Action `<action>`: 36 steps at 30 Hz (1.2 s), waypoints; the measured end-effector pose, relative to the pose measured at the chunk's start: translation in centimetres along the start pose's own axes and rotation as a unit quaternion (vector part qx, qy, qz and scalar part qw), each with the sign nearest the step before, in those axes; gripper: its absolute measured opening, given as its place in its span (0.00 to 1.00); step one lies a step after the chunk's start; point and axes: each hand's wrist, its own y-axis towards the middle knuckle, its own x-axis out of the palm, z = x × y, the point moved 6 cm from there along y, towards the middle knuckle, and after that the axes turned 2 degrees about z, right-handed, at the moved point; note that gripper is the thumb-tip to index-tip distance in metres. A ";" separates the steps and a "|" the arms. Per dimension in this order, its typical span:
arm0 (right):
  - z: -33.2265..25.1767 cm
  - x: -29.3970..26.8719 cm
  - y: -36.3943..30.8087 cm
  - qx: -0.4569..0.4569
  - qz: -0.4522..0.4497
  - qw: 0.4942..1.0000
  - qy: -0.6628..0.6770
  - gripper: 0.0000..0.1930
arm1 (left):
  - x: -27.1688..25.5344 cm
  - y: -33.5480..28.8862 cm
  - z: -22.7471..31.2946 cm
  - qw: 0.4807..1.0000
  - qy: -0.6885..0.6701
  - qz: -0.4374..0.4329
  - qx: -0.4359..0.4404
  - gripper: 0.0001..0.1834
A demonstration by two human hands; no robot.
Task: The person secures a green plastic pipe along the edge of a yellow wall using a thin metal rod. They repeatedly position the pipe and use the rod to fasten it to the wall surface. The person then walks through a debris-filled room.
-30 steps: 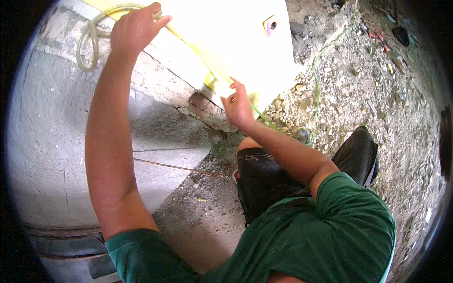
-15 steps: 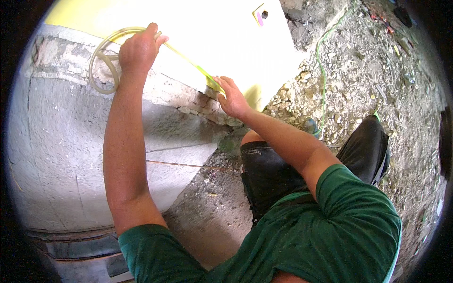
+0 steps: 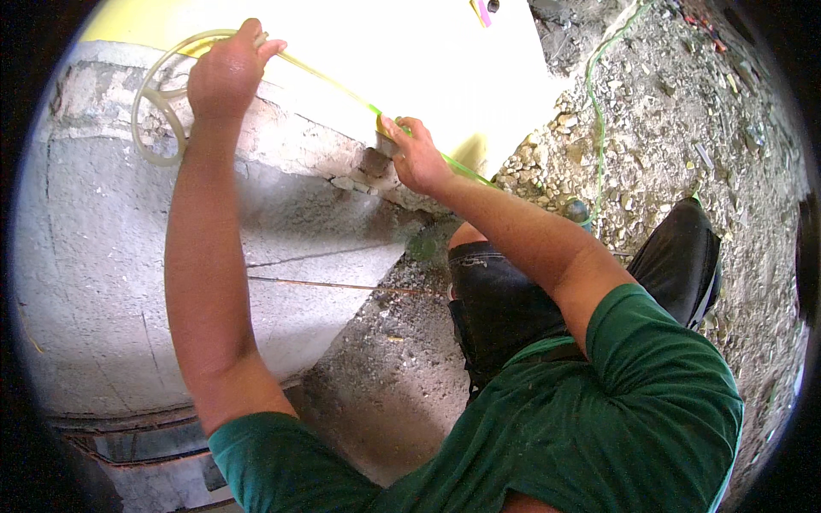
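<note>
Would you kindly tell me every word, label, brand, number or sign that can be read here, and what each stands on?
There is no readable text in this view.
Pale looped hose in the left hand: no lettering visible.
Green shirt and dark shorts: none legible.
Pink-and-yellow patch at the top edge: cut off, too small to tell.

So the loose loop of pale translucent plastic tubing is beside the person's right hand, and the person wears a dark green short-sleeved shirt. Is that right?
One detail is wrong: the head view shows the loose loop of pale translucent plastic tubing beside the person's left hand. The dark green short-sleeved shirt is right.
</note>
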 end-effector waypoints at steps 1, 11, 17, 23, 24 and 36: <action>-0.3 0.0 0.1 -0.011 0.007 1.000 0.010 0.39 | -0.3 -0.1 -0.3 1.000 -0.001 0.005 -0.005 0.27; -0.7 0.7 0.3 -0.016 0.015 1.000 0.007 0.38 | -1.1 0.2 -1.7 0.998 -0.013 -0.047 -0.049 0.26; -0.3 0.9 0.2 -0.030 0.021 0.999 0.007 0.37 | -2.0 0.3 -3.6 0.992 -0.057 -0.049 -0.096 0.29; -0.6 1.0 0.1 -0.013 0.013 1.000 0.015 0.38 | -5.6 -0.1 -2.3 0.990 -0.073 0.050 -0.114 0.17; -0.7 0.9 0.1 -0.013 0.012 1.000 0.013 0.39 | -5.9 -0.1 -2.0 0.990 -0.081 0.042 -0.112 0.17; -0.1 1.4 0.3 -0.006 -0.012 1.000 -0.014 0.47 | -3.5 0.7 -5.2 0.991 -0.022 -0.067 -0.111 0.31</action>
